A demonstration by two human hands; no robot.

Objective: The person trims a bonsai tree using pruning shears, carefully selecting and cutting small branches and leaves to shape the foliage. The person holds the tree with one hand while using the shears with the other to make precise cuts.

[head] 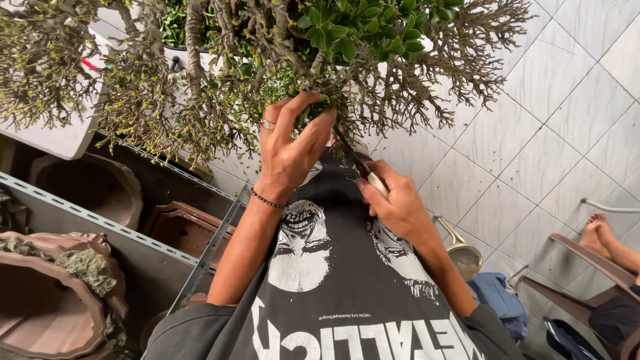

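— White floor tiles, leaf litter scattered. Hands?

— Left hand, fingers pinched on bonsai twigs, steadying them. Right hand clamped around scissors, blades angled up into that foliage.

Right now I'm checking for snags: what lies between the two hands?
In the head view, only the black shirt shows between the left hand and right hand; the scissors' blades run up toward the bonsai twigs.
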